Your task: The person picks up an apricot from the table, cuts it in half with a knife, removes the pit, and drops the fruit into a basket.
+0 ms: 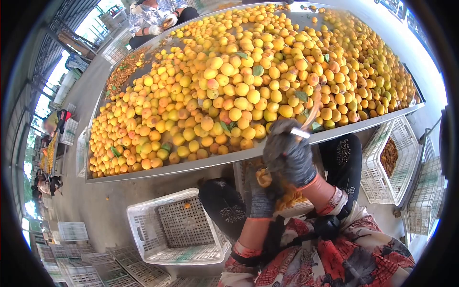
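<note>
My left hand point(261, 197), in a dark grey glove, is closed around an apricot point(263, 177) that looks cut or split. Just above and to its right, my right hand point(289, 154), gloved too, is wrapped around a slim tool point(301, 132). A bright band shows on the tool at the fist, and a curved, blurred orange-brown streak rises from there over the table edge. Its other end is hidden in the fist. Beyond both hands, whole apricots point(224, 95) with a few green leaves cover a metal-rimmed table point(191, 168). Orange apricot pieces point(291, 198) lie below my hands between my knees.
A white plastic crate point(138, 239) with one small orange piece in it stands left of my knees. Another crate point(377, 177) at right holds brownish pieces. Stacked crates point(71, 260) fill the lower left. Across the table sits a person point(155, 21); more people are far left.
</note>
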`<state>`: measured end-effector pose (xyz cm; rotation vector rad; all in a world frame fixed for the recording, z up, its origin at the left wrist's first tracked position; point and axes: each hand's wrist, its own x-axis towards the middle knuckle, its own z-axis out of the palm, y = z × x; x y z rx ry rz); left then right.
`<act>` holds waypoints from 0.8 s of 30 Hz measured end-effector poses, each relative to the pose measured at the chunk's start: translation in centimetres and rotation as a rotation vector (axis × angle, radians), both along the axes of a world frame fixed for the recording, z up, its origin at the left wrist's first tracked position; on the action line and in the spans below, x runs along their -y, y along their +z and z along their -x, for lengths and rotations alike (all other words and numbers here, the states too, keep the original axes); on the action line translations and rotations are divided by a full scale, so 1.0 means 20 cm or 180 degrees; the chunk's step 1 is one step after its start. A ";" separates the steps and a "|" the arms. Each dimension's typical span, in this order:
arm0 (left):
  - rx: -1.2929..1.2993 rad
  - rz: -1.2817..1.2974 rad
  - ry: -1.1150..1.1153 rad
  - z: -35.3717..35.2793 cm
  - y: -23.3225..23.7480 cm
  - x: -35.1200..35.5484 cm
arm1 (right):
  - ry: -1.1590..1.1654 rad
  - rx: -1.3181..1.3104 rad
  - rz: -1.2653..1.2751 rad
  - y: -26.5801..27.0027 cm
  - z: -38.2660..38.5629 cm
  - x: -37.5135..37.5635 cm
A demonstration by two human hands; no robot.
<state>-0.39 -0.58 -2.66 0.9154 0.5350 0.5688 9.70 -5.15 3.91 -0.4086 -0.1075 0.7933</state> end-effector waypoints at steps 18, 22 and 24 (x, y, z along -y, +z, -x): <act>0.0445 0.2272 0.0135 -0.01 0.14 -0.01 | 0.0055 0.5174 0.2900 -0.03 0.13 0.18; -0.0280 0.1855 0.0490 -0.02 0.14 0.02 | 0.0442 0.5642 0.2619 0.00 0.05 0.21; -0.0366 0.1706 0.0589 -0.02 0.14 0.04 | 0.0665 0.5624 0.2770 0.03 0.03 0.23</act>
